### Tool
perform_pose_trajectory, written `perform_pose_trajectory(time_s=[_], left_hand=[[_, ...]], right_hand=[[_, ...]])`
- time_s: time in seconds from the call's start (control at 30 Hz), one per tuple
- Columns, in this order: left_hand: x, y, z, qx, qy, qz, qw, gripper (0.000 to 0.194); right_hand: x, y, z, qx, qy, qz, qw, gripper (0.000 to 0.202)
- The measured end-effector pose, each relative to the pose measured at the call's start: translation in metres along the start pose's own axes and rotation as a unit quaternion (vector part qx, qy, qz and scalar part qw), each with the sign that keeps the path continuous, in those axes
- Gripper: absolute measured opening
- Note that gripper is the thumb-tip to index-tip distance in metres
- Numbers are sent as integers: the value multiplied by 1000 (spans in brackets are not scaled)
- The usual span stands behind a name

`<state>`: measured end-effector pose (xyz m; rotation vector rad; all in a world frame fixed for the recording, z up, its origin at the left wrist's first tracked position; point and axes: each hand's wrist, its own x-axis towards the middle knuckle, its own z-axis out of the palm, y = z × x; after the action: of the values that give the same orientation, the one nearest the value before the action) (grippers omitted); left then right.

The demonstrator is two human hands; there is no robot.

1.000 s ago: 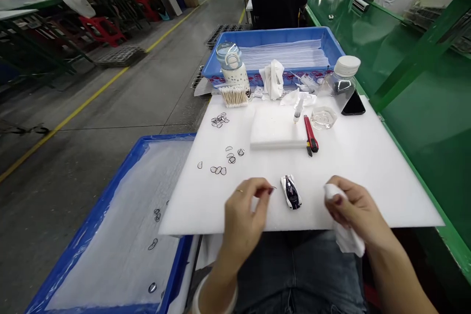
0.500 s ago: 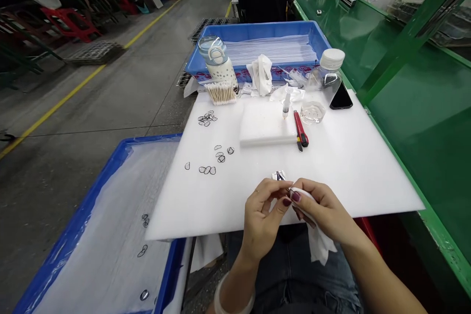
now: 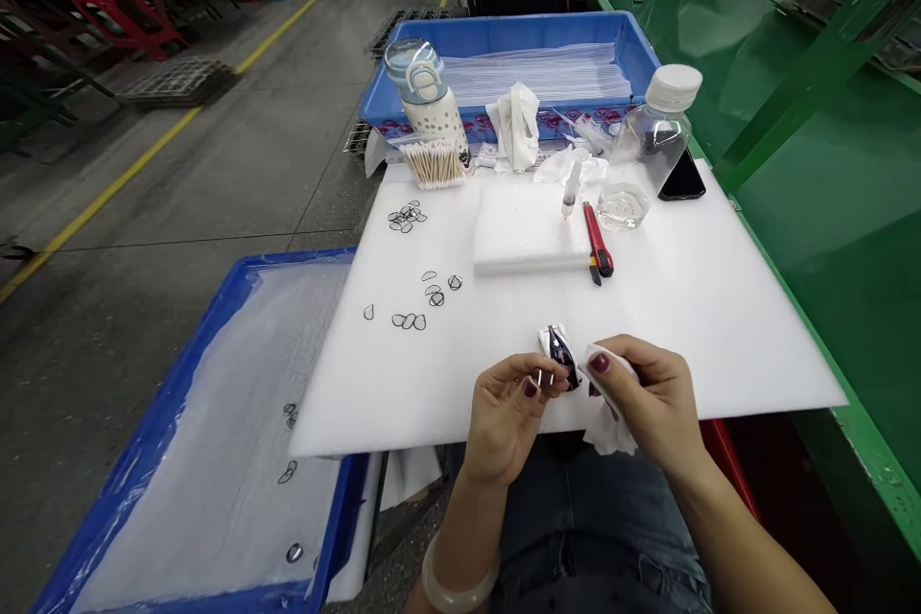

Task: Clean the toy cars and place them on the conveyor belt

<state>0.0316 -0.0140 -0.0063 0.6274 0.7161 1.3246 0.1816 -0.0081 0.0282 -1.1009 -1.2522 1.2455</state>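
Note:
My left hand [image 3: 507, 422] pinches a small dark glossy piece [image 3: 544, 377] between thumb and fingers, just above the front edge of the white foam-like board [image 3: 460, 403]. A white cloth or tissue [image 3: 613, 427] hangs from my right hand [image 3: 651, 393], which is closed on it a short way to the right. The two hands are apart. Behind and between them, a dark shiny object [image 3: 561, 350] with white around it lies on the board; fingers partly cover its near end. Thin black rings [image 3: 409, 320] are spread over the board's left side.
A white foam block [image 3: 529, 225] bears a small syringe [image 3: 571, 190]. Beside it lie a red cutter knife [image 3: 598, 240] and a clear bottle [image 3: 648, 144]. Cotton swabs [image 3: 434, 163] and a dotted drinking bottle [image 3: 432, 101] stand behind. Blue trays [image 3: 504, 27] are at the back and lower left.
My hands, close together before, have moved apart. The cloth has come away from the small piece, which stays in my left hand. More of the dark shiny object on the board shows.

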Motion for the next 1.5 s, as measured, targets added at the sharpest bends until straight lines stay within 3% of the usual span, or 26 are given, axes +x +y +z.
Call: perform_pose_trajectory(time_s=[0.1, 0.23, 0.4, 0.57, 0.67, 0.73, 0.93, 1.07, 1.17, 1.23, 1.33, 1.4, 1.43, 1.5], left_hand=[[-1, 0, -1, -21, -7, -2, 1000, 17], [-1, -1, 0, -19, 22, 1, 1000, 21], [-1, -1, 2, -31, 46, -8, 998, 26], [-2, -1, 3, -28, 42, -2, 999, 23], [-2, 0, 3, -6, 44, -3, 999, 27], [-2, 0, 3, -2, 43, -3, 999, 27], [-2, -1, 5, 0, 49, 2, 999, 24], [-3, 2, 3, 4, 31, 11, 999, 21], [-6, 9, -4, 40, 17, 24, 999, 19], [-10, 15, -10, 115, 34, 49, 992, 14], [-16, 23, -18, 280, 74, 95, 952, 10], [-17, 24, -19, 372, 72, 125, 917, 12], [-17, 23, -17, 412, 65, 146, 897, 13], [-13, 19, -12, 495, 55, 207, 842, 12]], right_hand=[[0, -1, 2, -72, 43, -138, 987, 12], [4, -6, 10, -166, 55, -288, 942, 15], [5, -1, 20, -297, 37, -397, 868, 11], [2, -4, 3, -364, -13, -446, 818, 13], [3, -10, -10, -379, 30, -449, 809, 20], [4, -12, -10, -362, 50, -443, 819, 20], [2, -8, 12, -359, 4, -440, 823, 9], [-4, -12, -1, -337, 10, -397, 854, 12], [-7, -8, -29, -250, 137, -316, 905, 15], [-7, -1, -51, -197, 257, -273, 906, 14], [-6, 7, -79, -200, 433, -249, 843, 19], [-5, 6, -88, -177, 502, -239, 812, 19], [-5, 4, -89, -142, 501, -234, 821, 18], [-5, -1, -81, -63, 433, -200, 877, 17]])
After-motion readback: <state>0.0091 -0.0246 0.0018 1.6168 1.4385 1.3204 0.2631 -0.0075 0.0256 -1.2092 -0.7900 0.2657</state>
